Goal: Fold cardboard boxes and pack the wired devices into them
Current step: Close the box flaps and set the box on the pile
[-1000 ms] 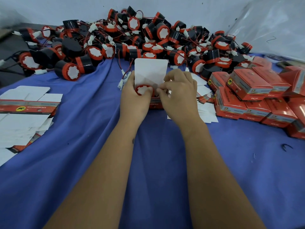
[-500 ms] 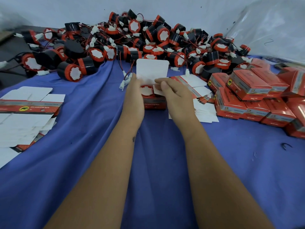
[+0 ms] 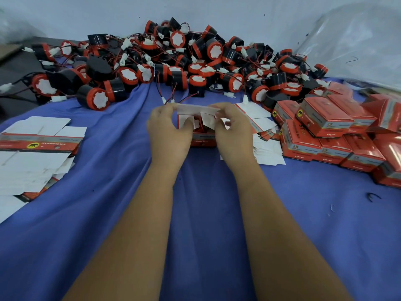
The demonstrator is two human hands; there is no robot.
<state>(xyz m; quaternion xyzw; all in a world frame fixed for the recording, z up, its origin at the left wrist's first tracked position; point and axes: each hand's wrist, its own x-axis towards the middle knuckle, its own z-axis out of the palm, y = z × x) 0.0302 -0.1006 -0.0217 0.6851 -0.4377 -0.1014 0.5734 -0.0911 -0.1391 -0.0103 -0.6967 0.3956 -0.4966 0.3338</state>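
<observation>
1. Step in hand, as I judge it: closing a loaded box (image 3: pixel 202 140). The red box stands on the blue cloth (image 3: pixel 108 192) at scene centre, between the two hands, with its white lid (image 3: pixel 195 109) bent over towards the near side and not yet tucked in
2. Left hand (image 3: pixel 168 132): fingers curled on the box's left side, thumb and fingertips pinching the left end of the lid. It is a closed pinch, with nothing else in it
3. Right hand (image 3: pixel 233 132): fingers curled over the lid's right end, and it seems also to press a small white side flap (image 3: pixel 209 122) inward. Just how the fingertips lie under the lid I cannot tell
4. A bit of red and white shows in the box mouth, likely a device already inside; it is mostly hidden, so I cannot be sure
5. Next move, by my judgement: keep the side flaps folded in, bring the lid fully down and slip its tongue into the near wall. The wire must sit wholly inside first, or it may snag under the lid
6. After that the box would go with the packed boxes (image 3: pixel 325 129) stacked at right
7. Still to do: the big pile of devices (image 3: pixel 173 61) at the far side, wires tangled, and the flat boxes (image 3: pixel 39 146) stacked at left, with more flats (image 3: pixel 264 131) just right of the right hand
</observation>
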